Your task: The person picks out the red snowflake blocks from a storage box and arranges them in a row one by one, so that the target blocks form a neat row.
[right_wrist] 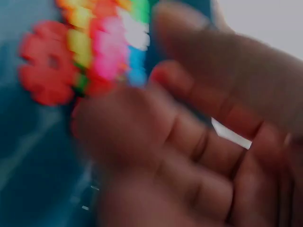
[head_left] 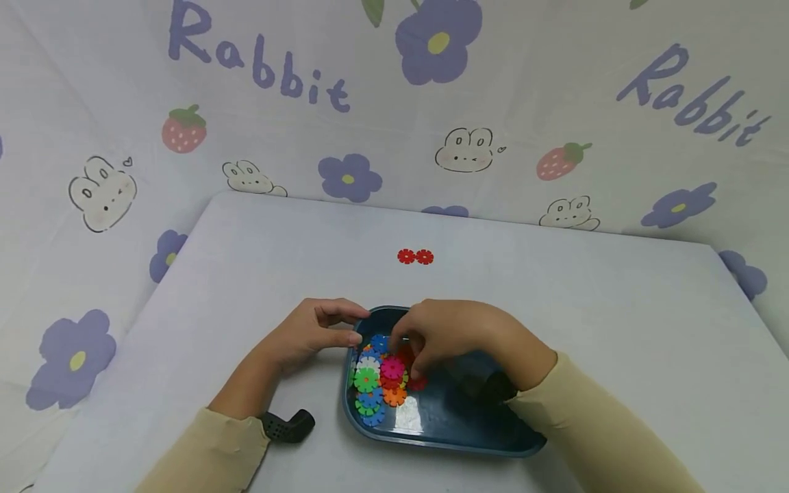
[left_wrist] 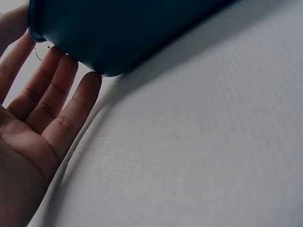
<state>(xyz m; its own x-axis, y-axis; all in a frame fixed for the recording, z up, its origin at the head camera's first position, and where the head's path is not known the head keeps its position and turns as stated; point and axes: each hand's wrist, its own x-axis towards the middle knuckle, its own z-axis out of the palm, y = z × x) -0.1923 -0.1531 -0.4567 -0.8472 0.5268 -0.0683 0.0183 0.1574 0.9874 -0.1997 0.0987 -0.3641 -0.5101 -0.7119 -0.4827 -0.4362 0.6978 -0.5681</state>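
A dark blue tray (head_left: 444, 438) lies on the table with a heap of colourful notched plastic discs (head_left: 370, 380) at its left end. My left hand (head_left: 314, 332) touches the tray's left end from outside. Its fingertips rest along the outer wall, as the left wrist view shows. Over the heap is my right hand (head_left: 453, 335), reaching in with bent fingers. Thumb and forefinger are apart near some red discs (head_left: 417, 382). The right wrist view is blurred there, but a red disc (right_wrist: 47, 62) shows beside the hand. Part of the heap is hidden under the fingers.
Two red notched discs (head_left: 416, 257) lie side by side on the white table (head_left: 296, 239), beyond the tray. Behind the table hangs a cloth (head_left: 394, 116) printed with rabbits, flowers and strawberries. A black device (head_left: 290, 426) is at the left wrist.
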